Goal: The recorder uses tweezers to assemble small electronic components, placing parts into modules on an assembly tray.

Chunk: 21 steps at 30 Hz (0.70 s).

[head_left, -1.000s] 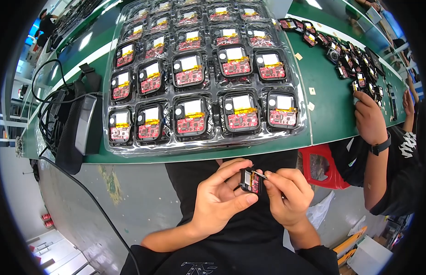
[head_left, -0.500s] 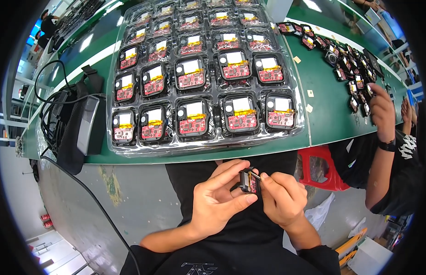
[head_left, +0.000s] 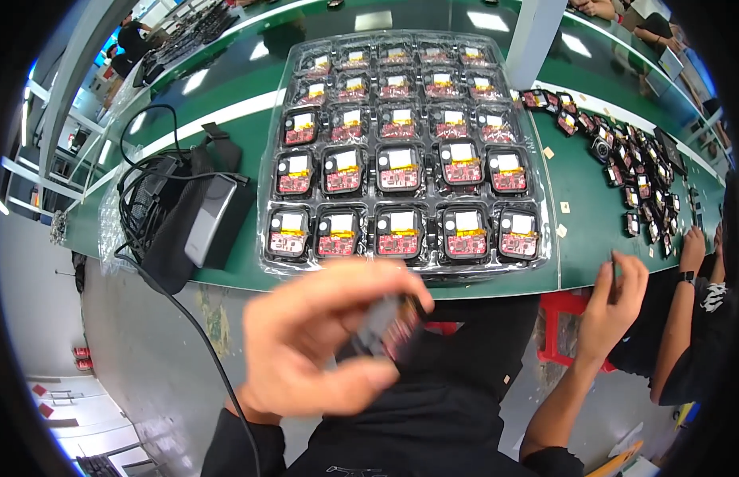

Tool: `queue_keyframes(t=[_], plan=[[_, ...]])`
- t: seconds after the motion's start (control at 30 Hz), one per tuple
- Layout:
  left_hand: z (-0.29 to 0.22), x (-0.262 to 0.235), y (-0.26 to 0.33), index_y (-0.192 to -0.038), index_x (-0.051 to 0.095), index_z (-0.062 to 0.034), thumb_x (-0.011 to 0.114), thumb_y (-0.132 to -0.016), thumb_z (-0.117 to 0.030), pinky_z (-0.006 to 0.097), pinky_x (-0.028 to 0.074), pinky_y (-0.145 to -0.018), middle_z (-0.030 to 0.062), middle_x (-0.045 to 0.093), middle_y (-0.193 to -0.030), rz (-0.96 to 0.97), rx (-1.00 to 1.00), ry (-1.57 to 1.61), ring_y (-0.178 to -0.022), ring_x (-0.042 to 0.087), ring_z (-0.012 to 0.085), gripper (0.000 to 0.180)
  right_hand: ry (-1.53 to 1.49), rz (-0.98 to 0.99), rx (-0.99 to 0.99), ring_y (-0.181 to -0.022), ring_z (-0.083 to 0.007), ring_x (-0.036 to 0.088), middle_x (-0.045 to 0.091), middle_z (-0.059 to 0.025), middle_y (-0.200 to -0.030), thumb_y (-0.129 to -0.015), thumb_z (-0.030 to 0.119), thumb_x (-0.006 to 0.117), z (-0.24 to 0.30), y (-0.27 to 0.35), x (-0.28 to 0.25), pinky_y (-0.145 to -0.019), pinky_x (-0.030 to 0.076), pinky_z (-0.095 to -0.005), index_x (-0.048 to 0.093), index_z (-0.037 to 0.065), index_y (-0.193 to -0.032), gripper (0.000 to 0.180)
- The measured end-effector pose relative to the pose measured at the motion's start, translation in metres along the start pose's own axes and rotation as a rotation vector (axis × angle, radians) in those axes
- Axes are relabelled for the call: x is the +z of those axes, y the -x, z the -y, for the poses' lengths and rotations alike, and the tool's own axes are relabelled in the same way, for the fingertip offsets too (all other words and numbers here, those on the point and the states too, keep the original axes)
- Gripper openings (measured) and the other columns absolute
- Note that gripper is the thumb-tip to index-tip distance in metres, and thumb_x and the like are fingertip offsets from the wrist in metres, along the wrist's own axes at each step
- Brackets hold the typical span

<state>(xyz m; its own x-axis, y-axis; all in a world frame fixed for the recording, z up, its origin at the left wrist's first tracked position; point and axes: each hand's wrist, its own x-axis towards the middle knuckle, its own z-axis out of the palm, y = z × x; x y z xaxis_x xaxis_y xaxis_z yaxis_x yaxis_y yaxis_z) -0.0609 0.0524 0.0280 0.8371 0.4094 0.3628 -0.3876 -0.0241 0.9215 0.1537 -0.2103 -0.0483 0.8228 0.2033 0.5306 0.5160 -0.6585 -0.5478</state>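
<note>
My left hand [head_left: 306, 342] is raised close in front of me, blurred by motion. Its thumb and fingers grip a small black electronic device [head_left: 389, 330] by the edges, tilted so a reddish circuit board partly shows. Off to the right, my right hand [head_left: 612, 310] is held up by the table's front edge, apart from the device. Its fingertips come together around a small dark bit that I cannot make out. Beyond my hands lies a clear plastic tray [head_left: 266, 238] with rows of similar black housings [head_left: 399, 230], showing red boards, white rectangles and yellow tape.
Left of the tray, a black bag-like bundle [head_left: 175, 254] with cables and a grey box [head_left: 210, 222] rests on the green table [head_left: 576, 238]. Many loose devices [head_left: 644, 187] are heaped at the right, near a co-worker's arm [head_left: 676, 326]. A red stool [head_left: 554, 334] stands below.
My right hand has left the device and moved right. My left hand has come up and nearer with the device still in it. The view has shifted, so the tray sits farther right.
</note>
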Motion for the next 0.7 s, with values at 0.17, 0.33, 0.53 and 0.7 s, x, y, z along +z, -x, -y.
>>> queue_keyframes(t=[0.17,0.33,0.53,0.7], plan=[[-0.023,-0.031,-0.074,-0.120,0.065,0.0041,0.062,-0.090,0.005,0.024,0.051,-0.076,0.0092,0.059,-0.105,-0.139,-0.071,-0.423,-0.089,0.063,0.0132,0.030,0.468,0.014,0.113,-0.101,-0.0337,0.066,0.055,-0.0164,-0.126,-0.099,0.026,0.061,-0.041,-0.036,0.004,-0.086,0.053,-0.0452,0.062,0.007,-0.130,0.037],[-0.014,-0.064,-0.130,-0.116,0.067,0.0022,0.067,-0.092,-0.002,0.023,0.047,-0.084,0.0019,0.063,-0.099,-0.013,-0.208,-0.787,-0.091,0.057,0.0079,0.025,0.536,0.132,0.192,-0.103,-0.0378,0.066,0.054,-0.0121,-0.132,-0.100,0.035,0.059,-0.050,-0.039,0.009,-0.088,0.053,-0.0467,0.059,0.013,-0.136,0.042],[0.011,-0.075,-0.147,-0.112,0.069,0.0015,0.075,-0.087,-0.008,0.032,0.051,-0.090,0.0099,0.068,-0.106,-0.012,-0.152,-1.097,-0.095,0.065,0.0182,0.028,0.464,0.121,0.250,-0.113,-0.0385,0.063,0.055,-0.0122,-0.133,-0.100,0.034,0.058,-0.034,-0.042,0.009,-0.092,0.052,-0.0470,0.057,0.011,-0.133,0.040],[0.016,-0.080,-0.142,-0.105,0.075,-0.0011,0.079,-0.082,-0.010,0.038,0.046,-0.102,0.0182,0.065,-0.128,0.041,0.013,-1.280,-0.120,0.061,0.0308,0.025,0.442,0.109,0.190,-0.116,-0.0367,0.061,0.055,-0.0114,-0.134,-0.099,0.032,0.059,-0.039,-0.043,0.010,-0.093,0.051,-0.0462,0.057,0.008,-0.129,0.038]])
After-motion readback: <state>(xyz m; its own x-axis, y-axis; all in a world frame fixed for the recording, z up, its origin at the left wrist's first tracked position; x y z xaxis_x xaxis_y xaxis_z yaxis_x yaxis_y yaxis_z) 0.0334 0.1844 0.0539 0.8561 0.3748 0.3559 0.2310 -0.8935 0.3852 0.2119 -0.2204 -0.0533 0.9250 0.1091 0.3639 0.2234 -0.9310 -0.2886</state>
